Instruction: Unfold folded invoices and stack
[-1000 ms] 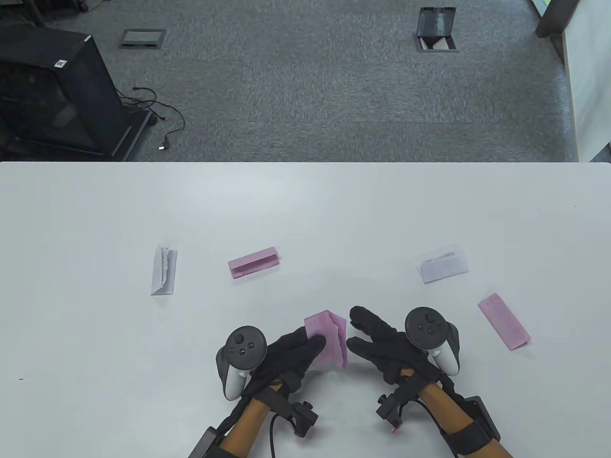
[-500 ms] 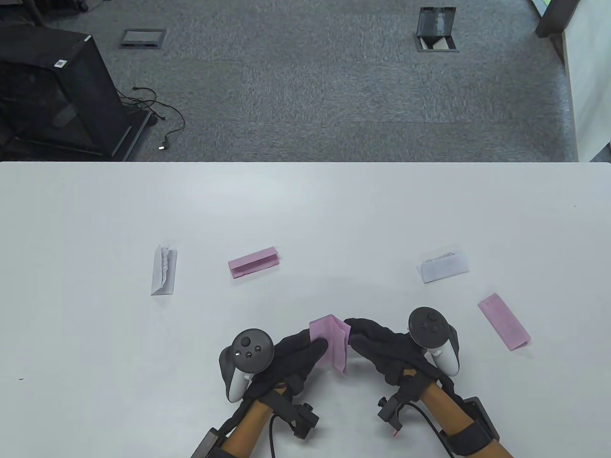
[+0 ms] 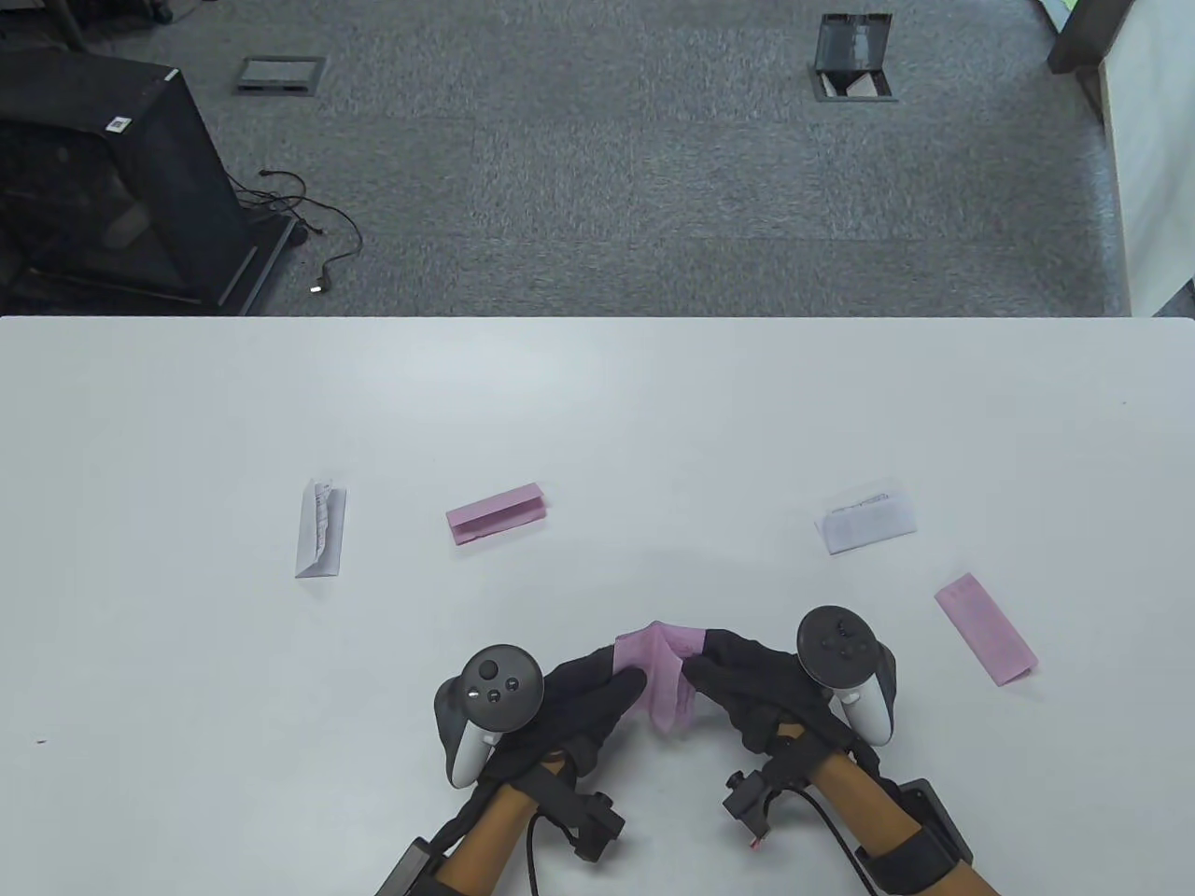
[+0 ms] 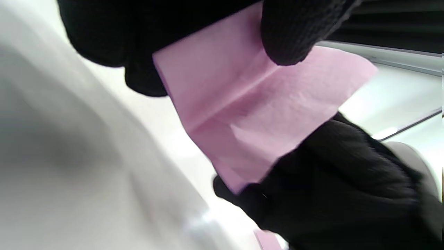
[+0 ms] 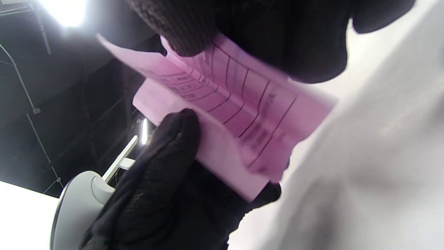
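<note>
Both hands hold one folded pink invoice (image 3: 667, 670) just above the white table (image 3: 597, 411) near its front edge. My left hand (image 3: 624, 679) pinches its left side and my right hand (image 3: 702, 665) pinches its right flap. The paper is partly spread, with a crease down its middle. The left wrist view shows its blank pink back (image 4: 242, 107). The right wrist view shows its printed lines (image 5: 239, 104). Other folded invoices lie on the table: a pink one (image 3: 495, 513) and a white one (image 3: 320, 528) at left, a white one (image 3: 865, 518) and a pink one (image 3: 986, 628) at right.
The table's far edge (image 3: 597, 319) runs across the middle of the view, with grey carpet beyond. A black cabinet (image 3: 112, 177) and cables stand on the floor at far left. A white wall panel (image 3: 1153, 159) is at far right.
My right hand closed in from open fingers and took hold of the pink invoice's right flap. Both hands then pulled the paper apart, so it has spread and dropped lower between them.
</note>
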